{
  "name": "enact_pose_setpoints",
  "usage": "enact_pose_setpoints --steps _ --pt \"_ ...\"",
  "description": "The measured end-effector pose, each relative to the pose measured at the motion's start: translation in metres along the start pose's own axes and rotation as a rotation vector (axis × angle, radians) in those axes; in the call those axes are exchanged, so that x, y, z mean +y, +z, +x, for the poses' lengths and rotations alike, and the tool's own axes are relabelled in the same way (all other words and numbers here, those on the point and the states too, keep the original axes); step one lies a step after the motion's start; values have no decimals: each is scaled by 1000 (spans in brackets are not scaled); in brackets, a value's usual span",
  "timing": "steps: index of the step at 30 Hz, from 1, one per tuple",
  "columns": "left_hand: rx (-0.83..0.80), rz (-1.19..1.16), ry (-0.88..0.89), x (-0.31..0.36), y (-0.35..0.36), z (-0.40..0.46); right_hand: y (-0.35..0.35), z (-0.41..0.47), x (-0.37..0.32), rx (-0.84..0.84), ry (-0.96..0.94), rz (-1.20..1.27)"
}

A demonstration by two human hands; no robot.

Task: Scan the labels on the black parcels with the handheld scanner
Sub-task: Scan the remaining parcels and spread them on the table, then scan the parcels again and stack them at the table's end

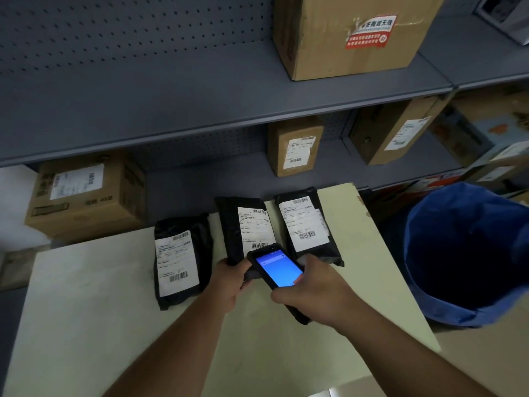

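Note:
Three black parcels with white labels lie on a pale table (86, 310): the left parcel (180, 259), the middle parcel (243, 224) and the right parcel (306, 224). My left hand (229, 285) grips the near end of the middle parcel. My right hand (317, 290) holds the black handheld scanner (277, 270), its blue screen lit and facing me. The scanner's head hovers over the lower barcode of the middle parcel and hides part of its label.
A blue bin (469, 253) stands right of the table. Grey shelves (200, 116) behind carry cardboard boxes: one at the left (86, 196), one upright in the middle (294, 144), a large one above (343, 35).

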State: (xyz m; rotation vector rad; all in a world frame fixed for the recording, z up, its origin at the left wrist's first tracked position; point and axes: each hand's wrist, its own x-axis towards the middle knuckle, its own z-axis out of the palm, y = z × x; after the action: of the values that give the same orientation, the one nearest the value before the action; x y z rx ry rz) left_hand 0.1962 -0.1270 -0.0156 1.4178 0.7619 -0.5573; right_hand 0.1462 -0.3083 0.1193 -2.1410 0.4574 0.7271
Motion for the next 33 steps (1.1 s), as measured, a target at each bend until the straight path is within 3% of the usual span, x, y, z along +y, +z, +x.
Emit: enact_pose_setpoints --steps 9,13,20,33 --pt "86 9 -16 -7 33 18 -21 8 21 -9 34 55" --pt "119 142 8 -8 40 20 -26 11 26 -9 51 68" --pt "101 282 9 -11 44 28 -30 12 34 1 59 72" --pt "64 315 114 -1 13 19 -8 7 15 -28 45 39"
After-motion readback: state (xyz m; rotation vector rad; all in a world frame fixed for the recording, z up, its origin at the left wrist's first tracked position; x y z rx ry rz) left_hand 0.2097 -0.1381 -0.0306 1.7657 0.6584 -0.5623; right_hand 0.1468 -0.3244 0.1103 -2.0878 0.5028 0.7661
